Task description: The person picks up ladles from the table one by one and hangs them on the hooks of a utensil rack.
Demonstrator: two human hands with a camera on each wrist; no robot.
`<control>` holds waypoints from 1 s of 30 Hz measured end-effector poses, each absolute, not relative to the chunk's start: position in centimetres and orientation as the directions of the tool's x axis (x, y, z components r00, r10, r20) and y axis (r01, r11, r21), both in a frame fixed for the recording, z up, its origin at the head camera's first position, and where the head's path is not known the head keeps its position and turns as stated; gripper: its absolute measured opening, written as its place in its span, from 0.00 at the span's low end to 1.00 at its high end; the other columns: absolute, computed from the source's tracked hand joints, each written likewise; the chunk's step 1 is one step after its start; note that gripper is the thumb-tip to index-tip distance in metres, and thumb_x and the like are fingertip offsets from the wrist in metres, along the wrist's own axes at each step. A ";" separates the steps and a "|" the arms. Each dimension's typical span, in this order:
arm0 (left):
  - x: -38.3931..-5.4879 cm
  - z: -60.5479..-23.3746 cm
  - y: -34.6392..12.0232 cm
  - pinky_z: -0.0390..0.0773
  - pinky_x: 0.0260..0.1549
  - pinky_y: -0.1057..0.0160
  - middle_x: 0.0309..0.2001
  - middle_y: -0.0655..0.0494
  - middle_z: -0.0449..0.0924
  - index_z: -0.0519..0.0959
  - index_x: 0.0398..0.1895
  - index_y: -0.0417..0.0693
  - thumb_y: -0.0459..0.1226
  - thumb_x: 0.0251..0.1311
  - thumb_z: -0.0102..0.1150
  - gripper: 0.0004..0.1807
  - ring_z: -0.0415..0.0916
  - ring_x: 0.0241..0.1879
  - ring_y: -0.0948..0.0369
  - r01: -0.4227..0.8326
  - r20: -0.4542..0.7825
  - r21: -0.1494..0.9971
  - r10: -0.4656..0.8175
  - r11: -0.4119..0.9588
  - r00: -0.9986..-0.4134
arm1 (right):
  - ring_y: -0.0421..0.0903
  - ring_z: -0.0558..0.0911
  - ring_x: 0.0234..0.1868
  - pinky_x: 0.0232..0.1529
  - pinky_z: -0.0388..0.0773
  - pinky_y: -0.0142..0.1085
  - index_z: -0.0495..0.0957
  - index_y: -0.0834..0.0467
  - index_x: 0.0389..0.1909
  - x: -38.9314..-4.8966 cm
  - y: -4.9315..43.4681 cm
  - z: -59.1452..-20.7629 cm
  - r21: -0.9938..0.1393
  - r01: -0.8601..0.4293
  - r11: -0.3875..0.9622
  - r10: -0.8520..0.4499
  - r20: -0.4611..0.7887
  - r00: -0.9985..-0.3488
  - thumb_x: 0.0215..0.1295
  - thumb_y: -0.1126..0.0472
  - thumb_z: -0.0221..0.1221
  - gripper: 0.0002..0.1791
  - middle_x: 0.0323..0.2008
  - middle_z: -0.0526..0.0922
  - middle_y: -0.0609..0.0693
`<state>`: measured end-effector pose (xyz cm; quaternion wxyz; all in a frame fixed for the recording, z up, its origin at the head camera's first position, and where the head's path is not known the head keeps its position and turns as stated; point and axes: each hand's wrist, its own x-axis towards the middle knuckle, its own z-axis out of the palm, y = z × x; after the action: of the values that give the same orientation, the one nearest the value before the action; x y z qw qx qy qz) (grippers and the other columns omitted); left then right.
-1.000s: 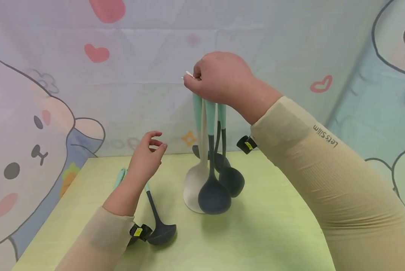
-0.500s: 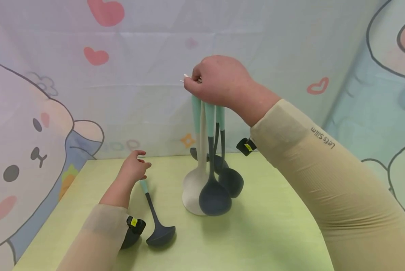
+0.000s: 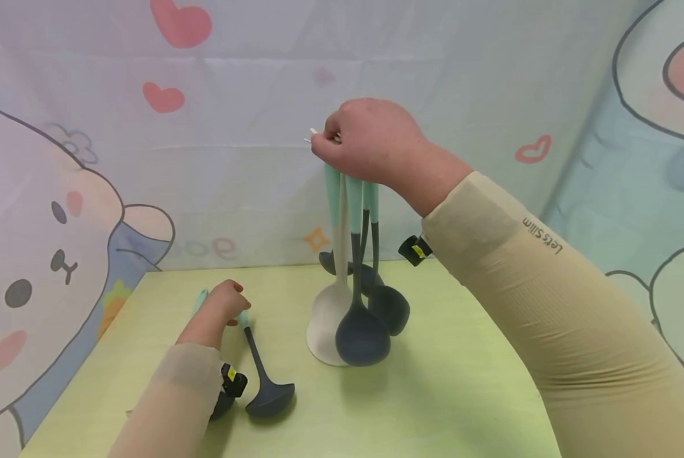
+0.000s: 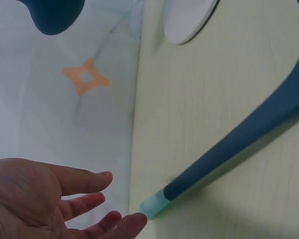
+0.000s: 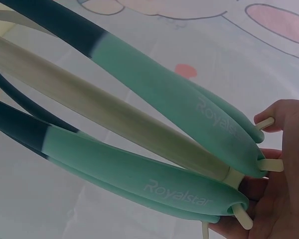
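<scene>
My right hand (image 3: 370, 140) grips the top of a cream utensil stand (image 3: 323, 318), where hooks (image 5: 271, 165) poke out around the fingers in the right wrist view. Several dark utensils with mint handles hang from it, among them a ladle (image 3: 363, 337) at the front. At the left of the table, my left hand (image 3: 224, 302) is over the mint handle of a dark ladle (image 3: 270, 401) lying there. Its fingers are spread and slightly bent, fingertips right at the handle (image 4: 154, 204) in the left wrist view. Another mint handle (image 3: 200, 300) shows behind this hand.
A second dark utensil head (image 3: 223, 405) lies partly hidden under my left forearm. The pale yellow-green table (image 3: 450, 381) ends at the back against a printed cloth (image 3: 250, 127) with hearts and cartoon animals.
My left hand has moved left and down, from mid-air to the handle of the lying ladle. The right hand keeps its grip on the stand.
</scene>
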<state>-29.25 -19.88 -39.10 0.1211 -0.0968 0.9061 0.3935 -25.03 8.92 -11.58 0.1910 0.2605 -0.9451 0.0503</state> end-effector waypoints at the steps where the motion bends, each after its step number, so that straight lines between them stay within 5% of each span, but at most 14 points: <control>1: -29.3 -39.3 -19.9 0.81 0.41 0.56 0.66 0.30 0.60 0.58 0.69 0.31 0.30 0.69 0.52 0.28 0.67 0.59 0.40 -0.282 -0.304 0.686 -0.087 0.670 -0.949 | 0.45 0.71 0.35 0.34 0.68 0.39 0.79 0.52 0.25 -25.0 8.9 -11.6 0.005 -0.512 0.859 -0.473 0.387 -0.791 0.73 0.44 0.41 0.25 0.25 0.76 0.47; 6: -30.0 -40.5 -20.2 0.82 0.39 0.56 0.63 0.30 0.62 0.56 0.68 0.31 0.30 0.68 0.53 0.29 0.69 0.55 0.42 -0.331 -0.348 0.666 -0.114 0.669 -0.931 | 0.45 0.71 0.35 0.34 0.68 0.39 0.79 0.52 0.25 -25.1 9.0 -11.5 0.008 -0.509 0.860 -0.472 0.389 -0.791 0.73 0.44 0.42 0.25 0.25 0.76 0.47; 15: -30.5 -41.4 -19.8 0.78 0.23 0.64 0.29 0.47 0.64 0.54 0.67 0.30 0.29 0.66 0.56 0.32 0.70 0.18 0.58 -0.389 -0.389 0.651 -0.154 0.652 -0.908 | 0.45 0.71 0.37 0.36 0.69 0.39 0.81 0.51 0.28 -25.1 9.0 -11.5 0.011 -0.508 0.861 -0.471 0.389 -0.791 0.73 0.44 0.41 0.25 0.28 0.77 0.46; 21: -30.1 -41.6 -19.4 0.81 0.23 0.62 0.29 0.44 0.66 0.52 0.64 0.26 0.26 0.62 0.57 0.32 0.72 0.18 0.57 -0.424 -0.413 0.663 -0.170 0.617 -0.895 | 0.44 0.72 0.37 0.35 0.69 0.39 0.81 0.50 0.29 -25.0 8.8 -11.6 -0.008 -0.507 0.862 -0.464 0.391 -0.795 0.73 0.44 0.41 0.24 0.29 0.78 0.45; 30: -29.7 -41.5 -18.9 0.80 0.21 0.64 0.26 0.45 0.69 0.34 0.74 0.30 0.26 0.58 0.53 0.48 0.68 0.17 0.59 -0.434 -0.465 0.600 -0.149 0.672 -0.873 | 0.43 0.73 0.41 0.38 0.71 0.39 0.84 0.48 0.37 -24.7 8.7 -11.4 -0.024 -0.500 0.865 -0.456 0.378 -0.806 0.73 0.43 0.41 0.23 0.39 0.80 0.42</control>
<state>-29.70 -18.94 -41.54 0.1922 -0.1632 0.8939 0.3706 -24.73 8.72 -11.41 0.1829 0.2520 -0.9483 0.0613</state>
